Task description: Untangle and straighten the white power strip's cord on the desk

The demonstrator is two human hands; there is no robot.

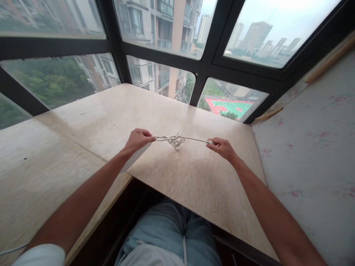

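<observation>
Left hand (141, 139) and right hand (220, 146) pinch the cord (195, 139) either side of its tangle (175, 140), holding it pretty taut; next move probably needs slack.

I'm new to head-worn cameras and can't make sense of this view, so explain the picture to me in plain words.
There is no machine here, just a person's two bare hands. The single picture comes from a camera worn on the head, looking forward and down, so the arms reach in from the bottom corners.

The left hand pinches one side of a white cord. The right hand grips its thicker white end. Between them the cord is bunched in a loose tangle; whether that touches the stone-like surface below, I can't tell.

By the left wrist is a pale flat thing, too unclear to name. Beyond the surface are dark-framed windows.
</observation>
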